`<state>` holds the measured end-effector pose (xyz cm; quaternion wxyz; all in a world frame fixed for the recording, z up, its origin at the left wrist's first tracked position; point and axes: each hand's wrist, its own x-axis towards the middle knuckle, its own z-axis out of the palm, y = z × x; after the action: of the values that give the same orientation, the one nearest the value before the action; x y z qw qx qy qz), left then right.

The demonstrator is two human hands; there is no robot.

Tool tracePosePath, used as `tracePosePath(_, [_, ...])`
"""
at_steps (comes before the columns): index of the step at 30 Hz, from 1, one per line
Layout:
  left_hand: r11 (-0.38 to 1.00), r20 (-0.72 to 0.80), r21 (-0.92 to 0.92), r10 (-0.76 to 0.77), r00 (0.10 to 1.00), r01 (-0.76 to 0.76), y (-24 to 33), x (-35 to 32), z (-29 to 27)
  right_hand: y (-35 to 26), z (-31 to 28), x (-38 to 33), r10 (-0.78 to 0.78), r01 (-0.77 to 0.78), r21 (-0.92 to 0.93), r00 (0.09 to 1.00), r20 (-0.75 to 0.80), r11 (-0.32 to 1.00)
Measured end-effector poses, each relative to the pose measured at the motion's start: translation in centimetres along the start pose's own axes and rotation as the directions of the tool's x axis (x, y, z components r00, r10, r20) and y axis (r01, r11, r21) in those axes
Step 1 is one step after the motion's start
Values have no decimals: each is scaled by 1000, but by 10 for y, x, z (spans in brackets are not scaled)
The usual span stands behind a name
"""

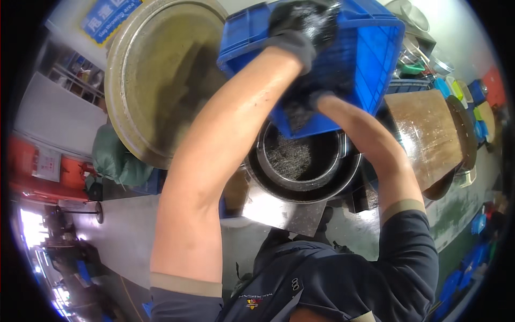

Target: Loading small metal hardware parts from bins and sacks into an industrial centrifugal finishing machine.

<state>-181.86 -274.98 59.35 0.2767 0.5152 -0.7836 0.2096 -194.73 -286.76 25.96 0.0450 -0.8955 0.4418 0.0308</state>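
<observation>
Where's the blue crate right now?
Head view, upper centre-right: the blue crate is tilted over the round metal drum, held by the gloved left hand and right hand.

A grey concrete floor (129,236) is seen below. A round metal drum (303,172) is stood on it at centre, with a green sack (115,158) laid to its left.

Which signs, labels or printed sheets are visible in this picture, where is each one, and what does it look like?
Blue sign: top left, on the wall behind the big round metal lid; rectangular, blue with white characters, partly cut by the picture edge.
White sheet: far left, on a red surface; rectangular, pale, print too small to tell.
Small emblem: bottom centre, on the person's dark shirt; yellow and red with pale lettering.
No screens or packages are visible.
</observation>
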Motion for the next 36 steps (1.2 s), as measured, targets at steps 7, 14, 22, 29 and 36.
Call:
tracePosePath(7, [986, 57, 120, -119, 991, 112, -20, -30, -16, -54, -10, -71, -42, 88, -134, 949, 312, 987])
tracePosePath(14, [994, -108, -58, -95, 990, 90, -35, -55, 8, 50, -73, -28, -532, 76, -808, 788, -311, 584])
tracePosePath(22, [997, -60, -55, -54, 997, 51, -21, -53, 7, -9, -86, 4, 471, -479, -136, 878, -87, 867])
tracePosePath(29, [995, 152, -96, 6, 988, 9, -17, -55, -9, -89, -133, 9, 555, -549, 435, 822, 126, 714])
tracePosePath(36, [890, -303, 453, 106, 947, 45, -20, -100, 125, -53, -31, 60, 246, -27, 483, 884, -397, 875])
